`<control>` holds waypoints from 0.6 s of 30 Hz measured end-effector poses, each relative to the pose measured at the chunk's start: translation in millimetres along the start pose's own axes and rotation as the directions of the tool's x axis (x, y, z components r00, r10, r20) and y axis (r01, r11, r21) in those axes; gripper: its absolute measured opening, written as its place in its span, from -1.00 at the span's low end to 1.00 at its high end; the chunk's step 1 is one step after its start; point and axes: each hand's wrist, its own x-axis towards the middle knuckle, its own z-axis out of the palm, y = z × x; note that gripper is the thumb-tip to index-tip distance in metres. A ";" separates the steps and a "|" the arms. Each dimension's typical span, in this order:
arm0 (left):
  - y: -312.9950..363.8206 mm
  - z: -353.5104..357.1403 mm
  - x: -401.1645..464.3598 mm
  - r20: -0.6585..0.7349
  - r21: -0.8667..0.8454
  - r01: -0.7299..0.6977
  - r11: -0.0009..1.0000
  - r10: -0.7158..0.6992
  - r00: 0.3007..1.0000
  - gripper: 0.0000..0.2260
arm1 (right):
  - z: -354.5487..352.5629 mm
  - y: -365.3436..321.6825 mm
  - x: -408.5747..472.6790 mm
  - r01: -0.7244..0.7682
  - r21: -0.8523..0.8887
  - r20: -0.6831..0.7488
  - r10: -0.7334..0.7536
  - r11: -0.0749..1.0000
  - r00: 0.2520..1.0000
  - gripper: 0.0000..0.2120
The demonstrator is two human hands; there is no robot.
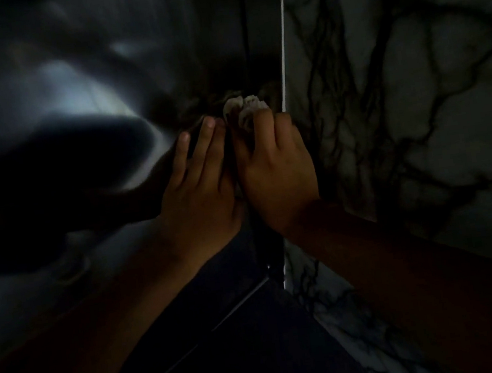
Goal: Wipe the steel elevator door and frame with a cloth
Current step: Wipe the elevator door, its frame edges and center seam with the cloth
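The cloth (246,108), a pale crumpled wad, sits bunched against the dark steel frame (263,60) at the right edge of the elevator door (71,83), just beside the bright vertical strip where the frame meets the marble wall (426,71). The right hand (277,170) is curled over it, fingers folded down on the wad and pressing it to the metal. The left hand (198,186) lies flat on the door next to it, fingers straight and close together, their tips touching the steel just left of the cloth (it looks to be bracing, not wiping).

The step in hand seems to be the frame, in the narrow channel between door and wall. The light is poor, so whether the steel around is already clean cannot be told.

The next move likely calls for 1 firm stroke along the frame, up or down, keeping the wad tucked into the corner. The floor (259,355) and its sill lie below, so the lower frame looks within reach.
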 end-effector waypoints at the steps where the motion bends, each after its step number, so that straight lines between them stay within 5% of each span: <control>1: 2.4 4.0 -4.9 0.008 -0.004 0.005 1.000 -0.005 1.000 -0.48 | 2.9 -0.4 -6.7 0.005 -0.006 0.012 -0.005 1.000 1.000 -0.62; 9: 20.9 27.2 -35.4 0.074 -0.045 0.026 0.999 -0.023 0.997 -0.45 | 25.3 -6.8 -50.8 -0.067 0.040 0.032 0.066 0.997 0.997 -0.73; 14: 24.8 45.6 -61.2 0.169 0.089 -0.035 0.995 0.020 0.985 -0.41 | 36.2 -13.6 -76.9 -0.045 0.048 0.079 0.041 0.998 0.996 -0.68; 18: 42.4 55.6 -73.1 0.206 -0.009 0.036 0.999 -0.033 0.978 -0.40 | 45.6 -18.4 -94.7 -0.123 0.103 0.034 0.120 0.987 0.992 -0.75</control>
